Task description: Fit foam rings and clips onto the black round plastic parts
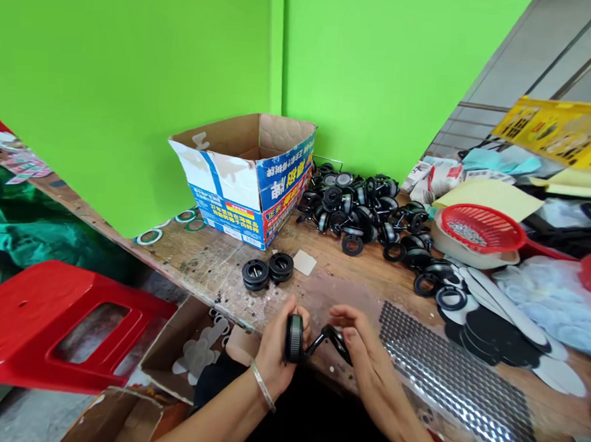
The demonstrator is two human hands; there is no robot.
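At the table's front edge, my left hand (280,347) is closed around a black round part with a ribbed rim (294,339), held on its edge. A short dark rod runs from it to a black ring-shaped end (336,345). My right hand (365,348) has its thumb and fingers closed on that ring. Just beyond my hands, two small stacks of black round parts stand side by side, the left stack (255,274) and the right stack (281,267). A beige card (304,262) lies next to them.
A cardboard box (232,184) and a heap of black round parts (361,208) stand against the green wall. Textured sheeting (451,377), black and white discs (489,333) and a red basket (505,227) lie right. A red stool (34,318) and open cartons (165,346) are left.
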